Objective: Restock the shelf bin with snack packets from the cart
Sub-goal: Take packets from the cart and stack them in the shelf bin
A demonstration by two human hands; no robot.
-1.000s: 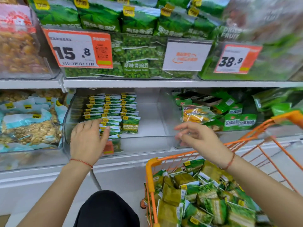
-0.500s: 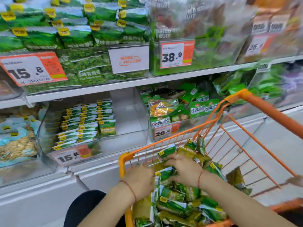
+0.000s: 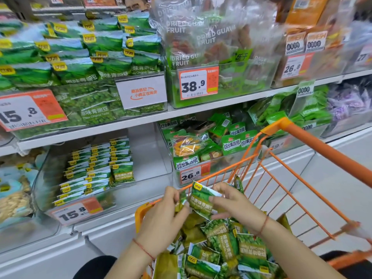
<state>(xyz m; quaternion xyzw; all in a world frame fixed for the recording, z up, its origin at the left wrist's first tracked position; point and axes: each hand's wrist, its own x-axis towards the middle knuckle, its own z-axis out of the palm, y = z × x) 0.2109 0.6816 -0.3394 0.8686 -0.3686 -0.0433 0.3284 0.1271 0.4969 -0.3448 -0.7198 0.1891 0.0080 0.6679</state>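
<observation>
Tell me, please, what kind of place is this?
Most likely a supermarket snack aisle: white shelves hold clear plastic bins of green snack packets, orange-and-white price tags hang in front, and an orange wire shopping cart stands nearby.

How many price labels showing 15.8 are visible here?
2: upper label on the top-shelf bin at far left; lower label on the half-filled bin below it. Others may lie out of frame.
</observation>
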